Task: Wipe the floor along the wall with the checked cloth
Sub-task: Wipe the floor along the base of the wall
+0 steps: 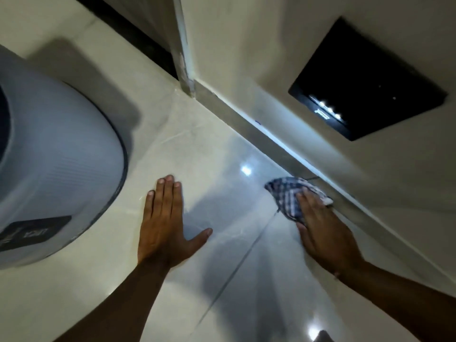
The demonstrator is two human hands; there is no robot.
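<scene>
A blue and white checked cloth [287, 196] lies bunched on the glossy tiled floor [222, 183], right against the grey skirting [271, 141] at the foot of the wall [271, 58]. My right hand [323, 230] presses flat on the cloth's near part, fingers pointing along the skirting. My left hand [164, 223] rests flat on the floor to the left, fingers together, thumb spread, holding nothing.
A large white rounded appliance [56, 169] stands on the floor at the left, close to my left hand. A black panel with small lights [365, 80] is set in the wall above the skirting. A door frame corner [183, 60] meets the skirting farther along.
</scene>
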